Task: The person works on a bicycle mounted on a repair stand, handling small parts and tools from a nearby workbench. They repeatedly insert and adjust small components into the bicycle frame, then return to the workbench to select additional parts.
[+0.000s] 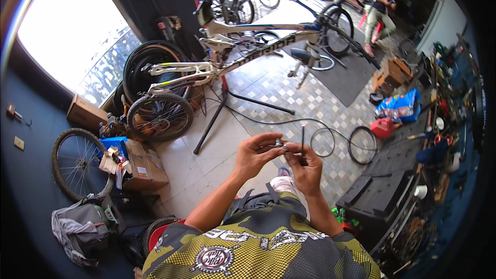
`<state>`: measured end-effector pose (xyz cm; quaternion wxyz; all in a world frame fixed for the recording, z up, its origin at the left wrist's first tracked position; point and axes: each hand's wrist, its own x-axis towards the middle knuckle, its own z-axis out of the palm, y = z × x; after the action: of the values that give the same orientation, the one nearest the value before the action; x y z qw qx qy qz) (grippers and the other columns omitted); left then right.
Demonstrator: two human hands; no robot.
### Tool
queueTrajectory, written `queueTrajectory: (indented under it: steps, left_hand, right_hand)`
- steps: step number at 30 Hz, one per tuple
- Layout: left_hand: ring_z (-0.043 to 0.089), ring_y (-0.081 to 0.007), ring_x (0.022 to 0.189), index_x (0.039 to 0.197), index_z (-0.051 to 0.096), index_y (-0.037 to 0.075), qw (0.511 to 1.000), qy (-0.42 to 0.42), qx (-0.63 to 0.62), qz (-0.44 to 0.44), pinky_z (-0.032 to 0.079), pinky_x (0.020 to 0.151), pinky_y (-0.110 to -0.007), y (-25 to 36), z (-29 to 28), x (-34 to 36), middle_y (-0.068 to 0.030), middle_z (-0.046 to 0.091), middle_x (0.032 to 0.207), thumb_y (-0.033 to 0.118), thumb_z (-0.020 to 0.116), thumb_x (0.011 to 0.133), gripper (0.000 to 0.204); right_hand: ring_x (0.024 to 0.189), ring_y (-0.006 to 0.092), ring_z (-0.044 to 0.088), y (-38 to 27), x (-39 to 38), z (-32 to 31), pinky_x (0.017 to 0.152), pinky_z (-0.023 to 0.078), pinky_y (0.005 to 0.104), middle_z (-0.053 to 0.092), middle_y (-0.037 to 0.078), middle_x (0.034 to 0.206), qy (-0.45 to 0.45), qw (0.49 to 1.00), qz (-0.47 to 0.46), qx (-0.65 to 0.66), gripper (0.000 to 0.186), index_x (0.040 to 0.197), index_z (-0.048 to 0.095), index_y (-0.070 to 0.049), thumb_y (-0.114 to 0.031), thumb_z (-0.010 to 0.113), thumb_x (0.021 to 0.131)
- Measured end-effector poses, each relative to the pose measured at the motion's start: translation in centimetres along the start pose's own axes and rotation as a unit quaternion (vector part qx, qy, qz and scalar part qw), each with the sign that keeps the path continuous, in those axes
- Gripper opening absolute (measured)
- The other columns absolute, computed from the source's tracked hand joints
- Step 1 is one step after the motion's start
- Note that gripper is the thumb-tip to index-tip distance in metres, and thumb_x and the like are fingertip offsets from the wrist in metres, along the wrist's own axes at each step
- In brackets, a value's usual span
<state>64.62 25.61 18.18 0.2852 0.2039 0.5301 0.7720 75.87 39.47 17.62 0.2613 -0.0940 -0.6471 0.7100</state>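
Note:
My left hand [254,157] pinches a small silver metal fitting [278,142] at chest height, in front of my body. My right hand [306,170] meets it from the right, thumb and fingers closed at the fitting, and also grips a thin dark upright tool [303,137], perhaps a hex key. The exact shape of the small part is too small to tell. Beyond my hands, a white bicycle frame [268,30] without wheels hangs on a black-legged repair stand [209,126].
Wheels [157,116], cardboard boxes [147,168] and a grey bag [82,230] crowd the left. A black hose [320,124] crosses the tiled floor [250,85]. A cluttered workbench [380,186] with a red jug [383,128] lines the right. Another person [378,18] sits at the back.

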Motion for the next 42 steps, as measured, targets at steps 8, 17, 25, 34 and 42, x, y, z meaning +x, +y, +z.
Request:
queueTrajectory:
  steps: [8, 17, 25, 34, 42]
  left_hand:
    - [0.073, -0.0202, 0.109, 0.13, 0.066, -0.008, 0.983, 0.163, 0.043, 0.078, 0.063, 0.093, -0.031, 1.9, -11.1, 2.2, -0.0173, 0.075, 0.118, -0.009, 0.076, 0.091, 0.04]
    - [0.07, -0.0116, 0.101, 0.126, 0.07, 0.001, 0.934, 0.232, 0.267, 0.056, 0.062, 0.083, -0.028, 5.3, -24.4, 12.3, -0.0074, 0.076, 0.118, 0.001, 0.08, 0.091, 0.036]
    - [0.071, -0.0123, 0.097, 0.124, 0.071, 0.006, 0.894, 0.275, 0.352, -0.035, 0.059, 0.074, -0.029, 8.1, -35.8, 18.3, -0.0062, 0.076, 0.11, 0.013, 0.083, 0.092, 0.035]
    - [0.057, -0.0392, 0.128, 0.113, 0.074, 0.006, 0.803, 0.088, 0.587, -0.054, 0.046, 0.11, -0.047, 5.2, -46.0, 28.5, -0.021, 0.065, 0.13, 0.031, 0.084, 0.085, 0.039]
    - [0.066, -0.0405, 0.114, 0.109, 0.079, 0.008, 0.757, -0.163, 0.614, -0.152, 0.051, 0.101, -0.048, 1.3, -55.0, 35.4, -0.0224, 0.073, 0.112, 0.036, 0.085, 0.083, 0.039]
  right_hand:
    - [0.077, -0.002, 0.057, 6.0, 9.1, 10.2, 0.063, 0.043, 0.0164, 0.076, 0.002, 0.112, -0.147, 0.982, 0.068, 0.098, 0.017, 0.118, 0.071, -0.002, 0.0, 0.071, 0.101]
    - [0.085, 0.0047, 0.066, 12.4, 23.8, 18.1, 0.073, 0.052, 0.0189, 0.069, 0.001, 0.102, -0.162, 0.968, 0.153, 0.115, 0.018, 0.116, 0.062, -0.003, 0.0, 0.067, 0.1]
    - [0.058, 0.0001, 0.044, 14.8, 34.8, 18.9, 0.047, 0.035, 0.018, 0.068, 0.008, 0.1, -0.126, 0.962, 0.186, 0.157, 0.018, 0.117, 0.057, -0.007, 0.0, 0.06, 0.101]
    - [0.05, 0.0009, 0.036, 16.1, 35.4, 17.1, 0.043, 0.027, 0.0196, 0.063, 0.009, 0.093, -0.006, 0.959, 0.14, 0.247, 0.019, 0.119, 0.054, -0.009, -0.002, 0.056, 0.101]
    - [0.049, 0.0046, 0.034, 17.3, 32.5, 19.5, 0.042, 0.027, 0.0219, 0.063, 0.006, 0.095, 0.155, 0.958, 0.112, 0.214, 0.02, 0.122, 0.057, -0.014, -0.008, 0.055, 0.102]
